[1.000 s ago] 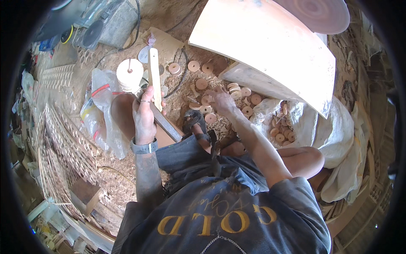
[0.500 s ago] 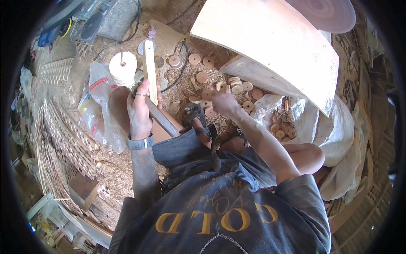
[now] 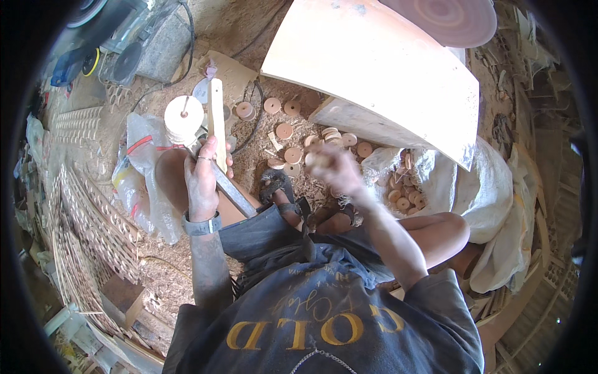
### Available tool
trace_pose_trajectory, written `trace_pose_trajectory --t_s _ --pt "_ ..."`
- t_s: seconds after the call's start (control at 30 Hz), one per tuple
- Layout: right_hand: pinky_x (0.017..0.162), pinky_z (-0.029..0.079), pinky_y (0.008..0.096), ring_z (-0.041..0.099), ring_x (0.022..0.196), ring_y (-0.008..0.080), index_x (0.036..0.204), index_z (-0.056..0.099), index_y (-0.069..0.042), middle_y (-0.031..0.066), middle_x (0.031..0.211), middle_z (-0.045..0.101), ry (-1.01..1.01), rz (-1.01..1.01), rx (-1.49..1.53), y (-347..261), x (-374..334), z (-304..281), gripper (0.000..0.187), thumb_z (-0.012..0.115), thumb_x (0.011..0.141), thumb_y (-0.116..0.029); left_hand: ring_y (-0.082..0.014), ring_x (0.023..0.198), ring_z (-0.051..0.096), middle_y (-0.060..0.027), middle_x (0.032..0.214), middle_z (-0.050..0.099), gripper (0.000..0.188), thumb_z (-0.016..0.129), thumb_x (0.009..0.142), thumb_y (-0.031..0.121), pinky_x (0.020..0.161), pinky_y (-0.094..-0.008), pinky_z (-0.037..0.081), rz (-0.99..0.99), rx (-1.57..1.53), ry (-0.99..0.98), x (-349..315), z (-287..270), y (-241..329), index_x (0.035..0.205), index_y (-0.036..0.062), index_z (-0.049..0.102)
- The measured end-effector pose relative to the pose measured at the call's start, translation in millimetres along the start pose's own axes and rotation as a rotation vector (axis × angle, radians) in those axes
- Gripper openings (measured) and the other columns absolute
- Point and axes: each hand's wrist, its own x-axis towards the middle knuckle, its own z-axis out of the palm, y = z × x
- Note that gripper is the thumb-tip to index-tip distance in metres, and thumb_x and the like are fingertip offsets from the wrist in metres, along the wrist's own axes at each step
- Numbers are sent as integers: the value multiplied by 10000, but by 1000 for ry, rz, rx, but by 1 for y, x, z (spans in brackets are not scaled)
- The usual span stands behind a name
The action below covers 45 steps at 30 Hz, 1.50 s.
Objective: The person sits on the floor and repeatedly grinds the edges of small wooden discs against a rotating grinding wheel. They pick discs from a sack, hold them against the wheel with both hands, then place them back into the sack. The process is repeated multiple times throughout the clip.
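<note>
My left hand is closed around a dark metal bar, which slopes down to my thigh. A pale flat wooden strip with a hole near its top stands up in the same grip. Just beyond those fingers, a stack of pale round wooden discs sits on a thin metal rod. My right hand is over the loose wooden discs on the ground; motion smears its fingers, and I cannot make out whether a disc is in them.
A large pale curved board lies at the far right. Beside my right knee, a white sack lies open with more discs at its mouth. Clear plastic bags and perforated wooden strips are on the left. Wood shavings cover the ground.
The view has shifted a little. My right hand has drawn slightly right, away from the discs it was among. The left hand keeps the same grip on bar and strip.
</note>
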Motion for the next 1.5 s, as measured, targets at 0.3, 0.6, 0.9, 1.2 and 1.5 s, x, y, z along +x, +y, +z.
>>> trace_pose_trajectory --t_s 0.3,0.6,0.9,1.2,1.5 --pt "704 516 316 624 760 169 1038 657 -21 97 882 668 422 0 -619 -103 -21 -212 313 716 749 -126 -123 636 609 -89 841 650 309 577 976 303 477 -272 495 20 -48 3 -4 8 4 966 -2 622" --pt "963 485 414 603 1145 322 1288 585 -62 219 1253 601 753 -122 -240 -38 7 -246 546 601 931 -474 -117 620 603 -66 810 646 287 591 973 283 483 -271 495 27 -56 14 -11 2 8 953 -1 628" --pt "910 495 428 623 1046 333 1133 680 -83 221 1125 631 796 -124 -717 -45 21 -166 337 665 901 -327 -106 621 596 -50 798 643 276 583 977 271 484 -268 488 9 -98 -4 -10 10 11 949 3 640" --pt "1011 402 502 466 1197 366 1094 631 -101 116 1238 565 828 -302 -957 -31 43 -172 214 602 886 -142 -99 632 593 -56 848 659 320 611 959 310 493 -248 480 44 102 42 -9 6 7 1022 -3 633" --pt "927 521 457 581 1072 332 1328 487 -68 257 1159 586 775 -130 -350 -89 23 -139 582 690 785 -121 -54 579 526 17 671 591 247 643 960 254 498 -238 395 210 224 -46 -14 41 5 883 19 651"
